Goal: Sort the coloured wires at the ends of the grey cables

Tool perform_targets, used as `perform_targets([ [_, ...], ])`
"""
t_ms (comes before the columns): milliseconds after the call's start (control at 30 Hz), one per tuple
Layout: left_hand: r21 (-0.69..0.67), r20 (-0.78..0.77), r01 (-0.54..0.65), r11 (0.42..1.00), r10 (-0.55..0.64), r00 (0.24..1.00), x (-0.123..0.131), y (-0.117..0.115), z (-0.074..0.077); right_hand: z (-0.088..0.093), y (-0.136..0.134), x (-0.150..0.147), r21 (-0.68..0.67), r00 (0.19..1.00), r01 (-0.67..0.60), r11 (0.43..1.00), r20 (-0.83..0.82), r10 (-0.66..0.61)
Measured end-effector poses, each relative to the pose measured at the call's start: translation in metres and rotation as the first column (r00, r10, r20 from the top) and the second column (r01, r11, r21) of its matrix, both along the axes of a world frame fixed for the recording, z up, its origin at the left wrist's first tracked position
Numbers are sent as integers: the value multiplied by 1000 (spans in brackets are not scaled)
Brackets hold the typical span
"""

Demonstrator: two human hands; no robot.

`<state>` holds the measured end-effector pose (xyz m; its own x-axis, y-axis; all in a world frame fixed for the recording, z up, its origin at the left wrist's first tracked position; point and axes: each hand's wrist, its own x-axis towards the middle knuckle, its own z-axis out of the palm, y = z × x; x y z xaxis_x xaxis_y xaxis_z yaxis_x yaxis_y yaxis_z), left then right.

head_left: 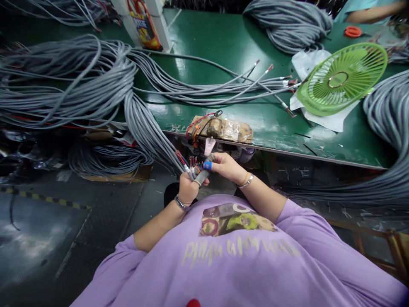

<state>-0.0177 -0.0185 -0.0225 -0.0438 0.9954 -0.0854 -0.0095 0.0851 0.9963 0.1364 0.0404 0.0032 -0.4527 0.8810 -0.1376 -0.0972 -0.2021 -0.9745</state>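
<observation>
My left hand (188, 187) is closed around the ends of a bundle of grey cables (153, 130) that hangs down from the table's left side. Short coloured wires (193, 162), red, blue and orange among them, stick out of the stripped cable ends above that hand. My right hand (228, 167) meets it from the right, with fingers pinched at these wires. Grey wrapping covers some fingertips, and a blue band (207, 165) is on a right-hand digit. Exactly which wires the right fingers grip is too small to make out.
On the green table (204, 38) are a big grey cable coil (64, 85), a row of stripped cable ends, a taped wooden block (223, 129) at the front edge and a green fan (343, 81). More coils lie right. A co-worker's arm (377, 13) shows beyond orange-handled scissors (352, 31).
</observation>
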Motion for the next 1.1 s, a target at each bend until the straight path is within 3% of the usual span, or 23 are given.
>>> perform_targets([
  [100, -38, -25, 105, 994, -106, 994, -3, 1, 2, -4, -2, -3, 1, 1000, 13, 1000, 15, -13],
  [167, -53, 21, 95, 994, -94, 995, -3, 1, 2, -6, -4, -4, -18, 999, 45, 999, 4, -45],
  [333, -43, 171, -33, 999, 40, 984, 1, 0, 4, -18, -6, -4, -130, 989, 132, 983, -49, -139],
  [467, -16, 232, -160, 987, 159, 960, 6, 1, 12, -26, 4, -3, -329, 945, 267, 906, -96, -314],
  [600, -26, 261, -244, 969, 242, 935, 12, 6, 19, -18, 17, -4, -490, 934, 209, 846, -157, -321],
  [767, -21, 246, -256, 966, 253, 936, 20, 13, 21, -4, 24, -14, -414, 938, 152, 897, -225, -263],
  [867, -17, 238, -251, 968, 248, 939, 24, 15, 21, -7, 21, -21, -323, 913, 270, 907, -213, -348],
  [1000, -17, 236, -239, 971, 236, 943, 27, 17, 19, -15, 19, -25, -141, 843, 496, 857, -158, -514],
  [1100, -16, 230, -233, 972, 230, 946, 27, 18, 16, -16, 20, -26, -210, 865, 427, 879, -187, -465],
])
